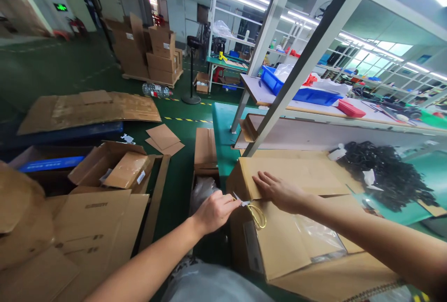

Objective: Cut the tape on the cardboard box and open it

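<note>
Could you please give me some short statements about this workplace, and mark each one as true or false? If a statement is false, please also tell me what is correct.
1. The left hand holds small scissors. True.
2. The right hand is closed around a roll of tape. False: it lies open on a cardboard box flap.
3. A plastic bottle lies on its side on the green floor. True.
4. The pile of black items lies on the floor. False: it lies on a green-topped bench.
5. A blue plastic crate stands on a white-topped table. True.
</note>
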Demonstrator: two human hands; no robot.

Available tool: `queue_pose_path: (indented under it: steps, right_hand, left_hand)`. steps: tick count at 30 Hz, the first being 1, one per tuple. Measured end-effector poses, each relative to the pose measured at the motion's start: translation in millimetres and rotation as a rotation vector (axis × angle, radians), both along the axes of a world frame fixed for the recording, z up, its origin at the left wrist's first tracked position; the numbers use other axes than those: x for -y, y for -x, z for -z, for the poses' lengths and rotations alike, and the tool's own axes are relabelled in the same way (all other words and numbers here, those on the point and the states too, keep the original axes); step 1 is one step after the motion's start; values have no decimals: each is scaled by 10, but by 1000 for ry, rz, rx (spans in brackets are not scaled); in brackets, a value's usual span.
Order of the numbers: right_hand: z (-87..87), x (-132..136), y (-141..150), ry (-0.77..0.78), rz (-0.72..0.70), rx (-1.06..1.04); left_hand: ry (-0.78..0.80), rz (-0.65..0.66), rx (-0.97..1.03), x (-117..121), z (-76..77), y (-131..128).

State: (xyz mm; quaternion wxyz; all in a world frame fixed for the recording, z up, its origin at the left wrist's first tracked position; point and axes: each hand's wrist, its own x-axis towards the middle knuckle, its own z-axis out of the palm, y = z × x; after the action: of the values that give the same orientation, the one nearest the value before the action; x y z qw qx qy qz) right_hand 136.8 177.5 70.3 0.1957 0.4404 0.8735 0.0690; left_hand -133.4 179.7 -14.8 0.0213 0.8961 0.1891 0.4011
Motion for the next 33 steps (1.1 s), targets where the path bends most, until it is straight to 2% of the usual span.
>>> queue_pose_path:
  steps: [4, 9, 14, 19, 22, 29, 33]
  right_hand:
    - [-38, -11, 9, 14, -5, 16]
    - [-106, -34, 25, 45, -44, 48]
    - [-74, -54, -15, 8, -102, 29]
    - [10, -63, -84, -1, -134, -17]
    - [17, -64, -94, 0, -137, -45]
    - [32, -67, -120, 6, -158, -37]
    - [-40, -60, -120, 37, -103, -74]
  left_hand:
    - [1, -5, 8, -56, -27, 25]
    - [24, -13, -5, -63, 15, 77]
    - [85, -38, -7, 141, 21, -19]
    - [174, -170, 14, 303, -22, -200]
    - [173, -214, 7, 294, -9, -227]
    - [139, -227, -41, 280, 5, -209]
    - [80, -275, -26, 79, 36, -18]
